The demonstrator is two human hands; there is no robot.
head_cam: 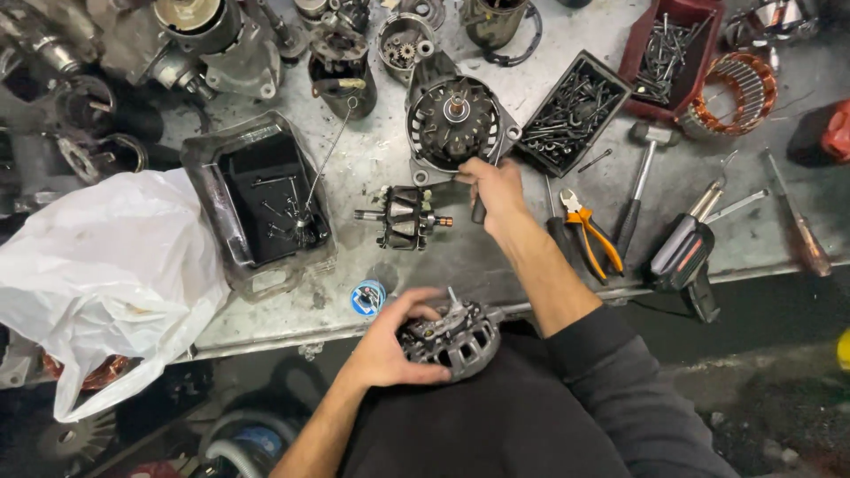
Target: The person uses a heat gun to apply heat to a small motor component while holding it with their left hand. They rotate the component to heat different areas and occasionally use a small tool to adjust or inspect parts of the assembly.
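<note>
Grimy metal bench (390, 155); my left hand (390, 341) grips a grey slotted alternator housing (456, 336), right hand (496, 190) pinches a dark tool (478, 211) beside it; screws fill the black tray (571, 111) beyond

White plastic bag (106, 274), bench's left.

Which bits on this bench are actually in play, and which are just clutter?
In play:
- alternator end housing, held by left hand
- dark-handled tool, in right hand
- alternator front housing, beside that hand
- rotor

Lying about:
- orange pliers
- hammer
- screw trays
- white bag
</note>
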